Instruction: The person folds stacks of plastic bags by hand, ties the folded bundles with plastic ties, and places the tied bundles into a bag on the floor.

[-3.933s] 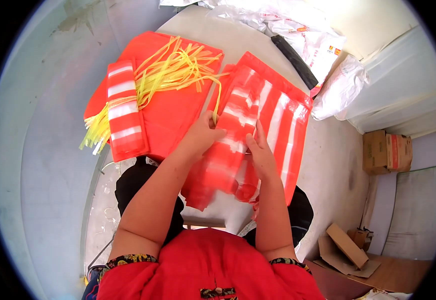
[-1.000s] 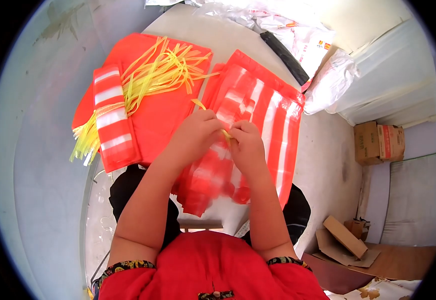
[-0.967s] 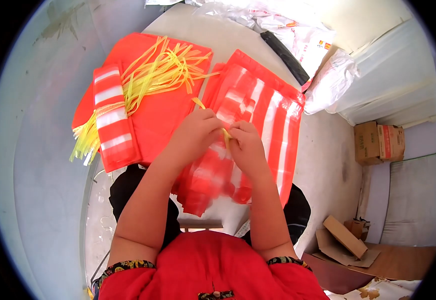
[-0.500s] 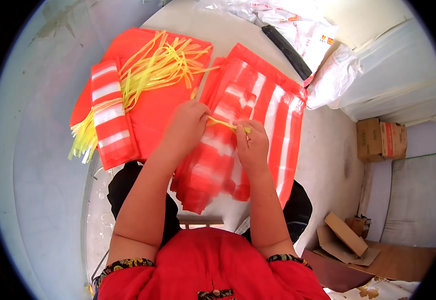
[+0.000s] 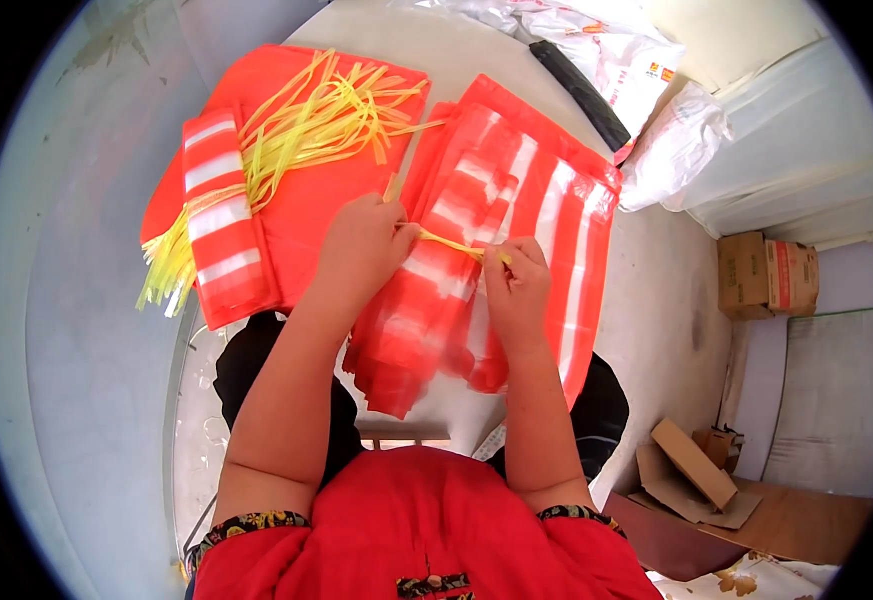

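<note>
Between my two hands a yellow plastic strip (image 5: 446, 240) is drawn out across a folded stack of red-and-white striped plastic bags (image 5: 434, 285). My left hand (image 5: 364, 245) has its fingers closed on the strip's left part. The other end is pinched in my right hand (image 5: 518, 285), with a short tail poking out. Whether the strip runs under the stack is hidden. Flatter striped plastic bags (image 5: 571, 230) lie beneath and to the right. Left of my hands, a bunch of yellow strips (image 5: 331, 125) rests on plain red plastic (image 5: 306, 220).
A folded striped bundle (image 5: 221, 220) lies at the left over the strips. A black roll (image 5: 581, 95) and white plastic sacks (image 5: 681, 140) are at the table's (image 5: 356, 30) far right. Cardboard boxes (image 5: 746, 275) stand on the floor to the right.
My right hand has shifted slightly right, and the hands are a little farther apart with the yellow strip between them. The whole view has shifted slightly.
</note>
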Motion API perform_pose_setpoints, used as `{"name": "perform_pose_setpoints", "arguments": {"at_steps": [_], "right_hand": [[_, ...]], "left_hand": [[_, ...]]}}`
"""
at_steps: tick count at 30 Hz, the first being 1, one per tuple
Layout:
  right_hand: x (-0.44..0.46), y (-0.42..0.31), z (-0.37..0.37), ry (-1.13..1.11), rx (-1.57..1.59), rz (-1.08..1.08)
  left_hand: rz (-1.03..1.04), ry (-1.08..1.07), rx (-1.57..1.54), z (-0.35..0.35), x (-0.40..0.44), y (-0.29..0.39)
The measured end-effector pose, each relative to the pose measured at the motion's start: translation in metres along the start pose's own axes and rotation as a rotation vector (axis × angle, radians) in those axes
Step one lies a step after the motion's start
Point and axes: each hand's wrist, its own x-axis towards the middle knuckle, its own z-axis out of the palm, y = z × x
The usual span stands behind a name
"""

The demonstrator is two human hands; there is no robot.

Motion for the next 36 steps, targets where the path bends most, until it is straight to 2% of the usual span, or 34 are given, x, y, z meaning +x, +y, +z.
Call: {"name": "perform_pose_setpoints", "arguments": {"at_steps": [3, 6, 9, 12, 13, 15, 18, 19, 21, 24, 26, 28, 30, 31, 33, 34, 36], "right_hand": [[0.011, -0.001, 0.005, -0.012, 0.136, -0.022], [0.017, -0.02, 0.014, -0.037, 0.483, 0.253], [0.023, -0.027, 0.009, -0.237, 0.717, 0.428], [0.024, -0.02, 0.016, -0.276, 0.577, 0.448], [0.024, -0.017, 0.019, -0.269, 0.498, 0.363], [0.022, -0.017, 0.025, -0.252, 0.339, 0.195], [0.02, -0.031, 0.027, -0.327, 0.28, 0.359], [0.019, -0.029, 0.029, -0.305, 0.247, 0.272], [0.016, -0.02, 0.034, -0.263, 0.18, 0.099], [0.015, -0.021, 0.032, -0.24, 0.121, 0.06], [0.022, -0.028, 0.027, -0.42, -0.042, 0.168], [0.022, -0.029, 0.025, -0.433, 0.034, 0.235], [0.012, -0.018, 0.029, -0.279, 0.348, 0.255], [0.011, -0.013, 0.032, -0.257, 0.336, 0.221], [0.01, -0.006, 0.036, -0.214, 0.312, 0.153], [0.011, -0.007, 0.036, -0.213, 0.351, 0.185], [0.013, -0.011, 0.035, -0.21, 0.43, 0.251]], "left_hand": [[0.008, 0.003, 0.021, 0.007, 0.0, -0.001], [0.037, 0.02, 0.041, 0.015, 0.0, -0.003], [0.1, 0.085, 0.079, 0.017, -0.003, -0.004], [0.244, 0.23, 0.081, 0.011, -0.002, -0.002], [0.304, 0.286, 0.073, 0.007, -0.001, 0.0], [0.118, 0.076, -0.117, 0.003, -0.001, 0.001], [-0.063, -0.143, -0.42, -0.01, -0.001, 0.016], [-0.11, -0.2, -0.524, -0.014, -0.001, 0.02], [-0.03, -0.267, -0.617, -0.008, -0.002, 0.013], [0.012, -0.339, -0.84, -0.005, -0.003, 0.012], [-0.055, -0.323, -1.043, -0.007, -0.002, 0.013], [-0.195, -0.249, -1.268, -0.012, 0.002, 0.012], [-0.13, -0.194, -0.868, -0.014, 0.004, 0.017], [-0.099, -0.164, -0.668, -0.014, 0.004, 0.019], [0.116, -0.11, -0.551, 0.012, 0.0, 0.006], [0.223, -0.084, -0.49, 0.018, 0.0, 0.005], [0.094, -0.146, -0.506, 0.011, 0.0, 0.009]]}}
